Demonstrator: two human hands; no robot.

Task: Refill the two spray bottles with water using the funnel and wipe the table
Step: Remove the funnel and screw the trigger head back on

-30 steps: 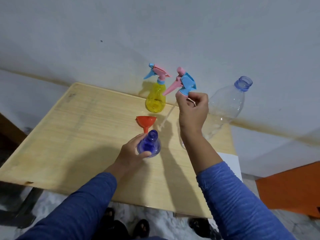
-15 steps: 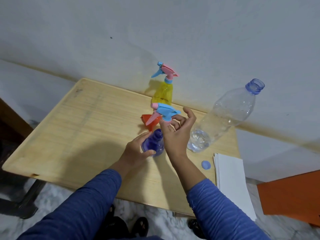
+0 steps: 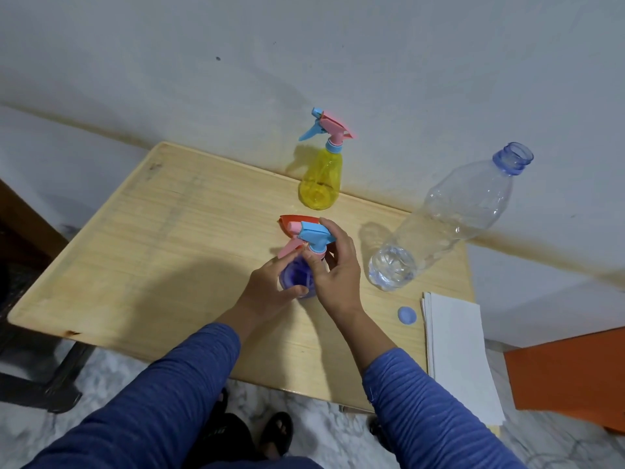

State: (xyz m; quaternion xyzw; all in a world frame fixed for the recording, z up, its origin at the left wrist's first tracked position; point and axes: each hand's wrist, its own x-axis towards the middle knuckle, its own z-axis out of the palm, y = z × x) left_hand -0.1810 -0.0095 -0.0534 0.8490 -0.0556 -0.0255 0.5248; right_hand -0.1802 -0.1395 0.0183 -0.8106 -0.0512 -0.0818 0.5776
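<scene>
A blue spray bottle (image 3: 295,277) stands mid-table, and my left hand (image 3: 270,289) grips its body. Its blue and pink spray head (image 3: 313,236) sits on the neck, with the fingers of my right hand (image 3: 333,270) closed around the collar. The red funnel (image 3: 292,222) lies just behind, mostly hidden by the head. A yellow spray bottle (image 3: 319,184) with its head on stands at the back by the wall. A clear water bottle (image 3: 449,218), uncapped, with a little water at the bottom, stands to the right.
A blue cap (image 3: 406,314) lies on the wooden table (image 3: 152,248) near a stack of white paper (image 3: 456,350) at the right edge. The wall runs close behind. An orange object (image 3: 568,377) sits on the floor to the right.
My right hand brought the spray head down from above the table onto the blue bottle's neck. The funnel left the neck and lies behind. My left hand stayed on the bottle.
</scene>
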